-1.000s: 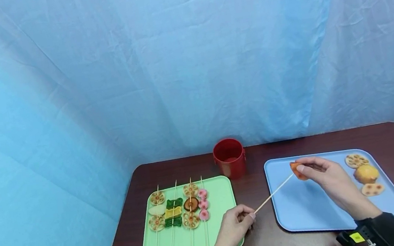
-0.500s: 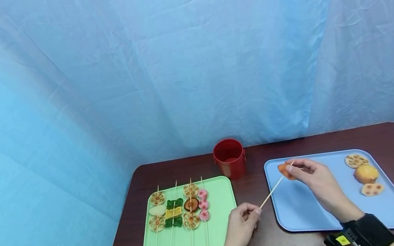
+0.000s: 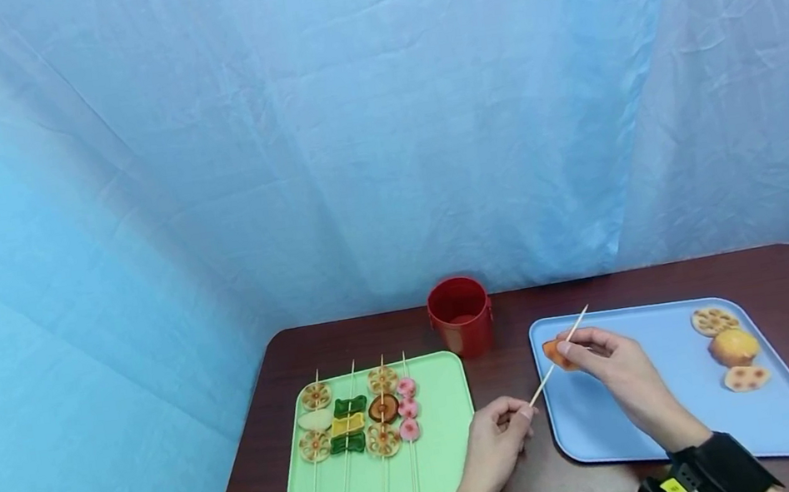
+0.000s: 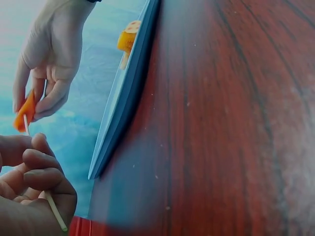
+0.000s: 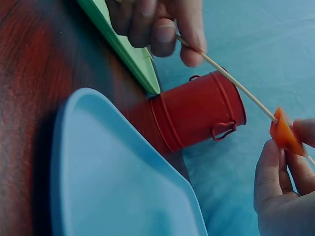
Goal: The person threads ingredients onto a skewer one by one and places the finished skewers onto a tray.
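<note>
Between the two hands runs a thin bamboo skewer (image 3: pixel 541 387), slanting up to the right. My left hand (image 3: pixel 495 450) pinches its lower part, and the stick's end pokes out below the curled fingers in the left wrist view. An orange food slice (image 3: pixel 555 355), perhaps carrot, is threaded on the skewer. My right hand (image 3: pixel 629 385) pinches this slice between thumb and fingers, above the blue tray's (image 3: pixel 602 431) left part. In the right wrist view the skewer enters one face of the orange slice (image 5: pixel 285 135) and its tip shows beyond.
Several loaded skewers with lotus root slices (image 3: pixel 382 441), green and yellow pieces (image 3: pixel 347 425) and pink rings (image 3: pixel 406 409) lie on the green tray (image 3: pixel 451 461). A red bucket (image 3: pixel 464 337) stands behind. Lotus root slices and a yellow lump (image 3: pixel 734 348) lie at the blue tray's right.
The orange slice has slid down the skewer from its tip, so the point now sticks out well past it. My right hand has moved left; my left hand has shifted slightly right and up.
</note>
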The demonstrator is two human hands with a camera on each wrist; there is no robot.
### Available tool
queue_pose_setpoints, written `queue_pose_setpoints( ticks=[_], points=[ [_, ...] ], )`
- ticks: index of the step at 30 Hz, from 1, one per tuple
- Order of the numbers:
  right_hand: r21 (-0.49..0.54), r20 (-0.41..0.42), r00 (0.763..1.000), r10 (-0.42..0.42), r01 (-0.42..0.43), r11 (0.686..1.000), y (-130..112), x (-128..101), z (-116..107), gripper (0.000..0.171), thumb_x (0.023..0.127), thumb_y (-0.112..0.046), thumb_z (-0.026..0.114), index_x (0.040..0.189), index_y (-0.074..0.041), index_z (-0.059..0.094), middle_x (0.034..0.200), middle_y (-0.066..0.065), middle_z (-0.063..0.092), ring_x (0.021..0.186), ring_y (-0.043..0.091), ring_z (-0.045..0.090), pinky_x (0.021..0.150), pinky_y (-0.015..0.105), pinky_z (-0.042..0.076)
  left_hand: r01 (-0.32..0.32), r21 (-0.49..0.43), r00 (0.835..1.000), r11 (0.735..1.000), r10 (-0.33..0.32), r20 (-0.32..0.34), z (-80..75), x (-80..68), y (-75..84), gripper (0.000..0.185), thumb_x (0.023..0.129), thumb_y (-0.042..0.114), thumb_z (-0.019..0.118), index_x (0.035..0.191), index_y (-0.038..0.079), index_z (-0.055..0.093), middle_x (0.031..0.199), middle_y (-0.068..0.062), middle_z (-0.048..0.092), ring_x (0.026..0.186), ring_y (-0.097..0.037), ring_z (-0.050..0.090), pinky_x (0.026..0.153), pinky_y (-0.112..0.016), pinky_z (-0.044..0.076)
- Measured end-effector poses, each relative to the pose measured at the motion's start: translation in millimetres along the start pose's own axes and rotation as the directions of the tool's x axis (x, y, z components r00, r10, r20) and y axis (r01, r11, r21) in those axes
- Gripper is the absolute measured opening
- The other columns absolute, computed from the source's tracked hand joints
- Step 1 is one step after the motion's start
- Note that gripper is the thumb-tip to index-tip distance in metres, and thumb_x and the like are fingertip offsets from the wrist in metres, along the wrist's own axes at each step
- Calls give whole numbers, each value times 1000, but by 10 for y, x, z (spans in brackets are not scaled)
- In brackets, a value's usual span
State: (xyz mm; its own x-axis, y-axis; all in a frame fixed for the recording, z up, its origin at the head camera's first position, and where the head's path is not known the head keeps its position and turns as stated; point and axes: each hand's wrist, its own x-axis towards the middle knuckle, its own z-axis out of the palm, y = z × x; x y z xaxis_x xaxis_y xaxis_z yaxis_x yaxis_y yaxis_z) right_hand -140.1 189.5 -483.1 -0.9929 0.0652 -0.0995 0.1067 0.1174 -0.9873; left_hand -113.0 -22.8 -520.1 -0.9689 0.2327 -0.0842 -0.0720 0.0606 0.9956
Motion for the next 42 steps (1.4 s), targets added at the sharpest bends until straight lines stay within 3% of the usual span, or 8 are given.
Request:
queue_pose_setpoints(
  ticks=[6, 16, 27, 38, 42],
  points=[
    [-14, 12, 1000, 7, -7, 1000, 32, -15, 83, 46, 98, -36, 72, 124, 1, 68, 111, 1, 75, 98, 8, 67, 86, 33, 53, -18, 20, 999, 1000, 18, -35, 31, 24, 40, 16, 95, 10, 67, 94, -4, 75, 66, 4, 60, 52, -4, 48, 47, -18, 39],
    [-36, 60, 998, 20, -18, 999, 117, -51, 216, 37, 96, -31, 75, 117, 0, 72, 107, 7, 75, 94, 11, 68, 81, 33, 56, -29, 33, 997, 999, 32, -72, 57, 41, 72, 11, 94, 11, 69, 89, 3, 75, 68, -3, 63, 51, -4, 47, 46, -18, 38],
    [-33, 93, 995, 35, -32, 999, 131, -91, 282, 34, 96, -31, 76, 113, -1, 73, 105, 8, 76, 91, 15, 70, 80, 34, 55, -35, 15, 997, 999, 36, -74, 65, 49, 53, 11, 94, 10, 69, 89, 2, 74, 66, 6, 59, 51, -3, 47, 47, -17, 37],
    [41, 137, 991, 3, -9, 999, 198, -127, 347, 34, 96, -24, 76, 115, 3, 71, 108, 13, 76, 91, 15, 73, 81, 34, 58, -66, 16, 995, 998, 67, -74, 70, 46, 26, 16, 95, 10, 66, 91, -5, 69, 65, 7, 61, 52, -2, 48, 49, -17, 39],
    [6, 120, 993, 10, -11, 1000, 182, -132, 283, 38, 97, -28, 75, 120, 2, 70, 110, 12, 75, 96, 13, 72, 84, 32, 56, -84, 5, 994, 996, 84, -74, 70, 36, 22, 16, 95, 10, 66, 91, -5, 69, 66, 5, 61, 52, -2, 48, 48, -17, 40]
  ],
)
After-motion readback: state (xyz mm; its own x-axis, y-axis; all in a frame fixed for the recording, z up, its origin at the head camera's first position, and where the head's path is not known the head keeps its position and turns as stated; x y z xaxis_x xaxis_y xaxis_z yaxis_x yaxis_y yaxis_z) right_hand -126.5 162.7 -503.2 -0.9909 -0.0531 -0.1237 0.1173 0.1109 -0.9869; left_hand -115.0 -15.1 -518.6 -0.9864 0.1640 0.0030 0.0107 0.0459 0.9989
